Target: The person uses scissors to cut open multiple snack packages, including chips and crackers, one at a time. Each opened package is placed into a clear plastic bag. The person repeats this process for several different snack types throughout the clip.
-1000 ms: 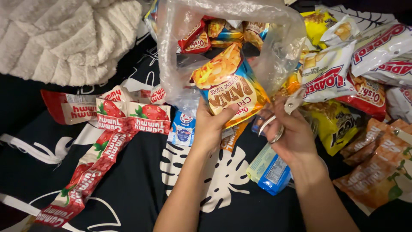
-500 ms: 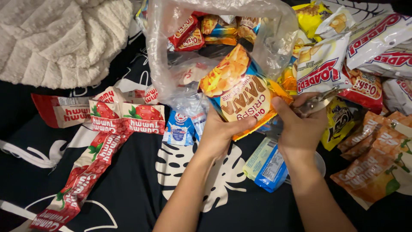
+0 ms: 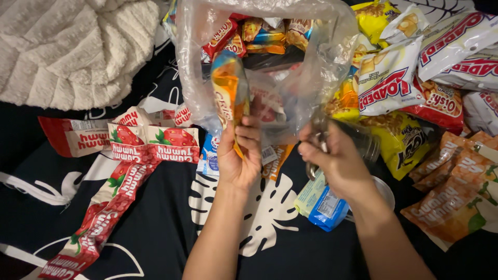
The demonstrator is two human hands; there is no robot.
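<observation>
the left hand (image 3: 239,155) has its grip closed around an orange-and-blue foil snack packet (image 3: 228,91), turned edge-on at the mouth of a clear plastic bag (image 3: 311,62). the right hand (image 3: 334,161) clasps metal scissors (image 3: 317,137) beside it.

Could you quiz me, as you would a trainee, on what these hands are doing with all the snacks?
1. True or false: the left hand grips an orange and blue snack packet.
2. What does the right hand pinch: (a) the clear plastic bag, (b) the red strawberry candy strip, (c) the white fluffy blanket?
3. What lies just below the right hand on the dark cloth?

Key: 1 true; 2 a; 3 a blue and pale green packet.
</observation>
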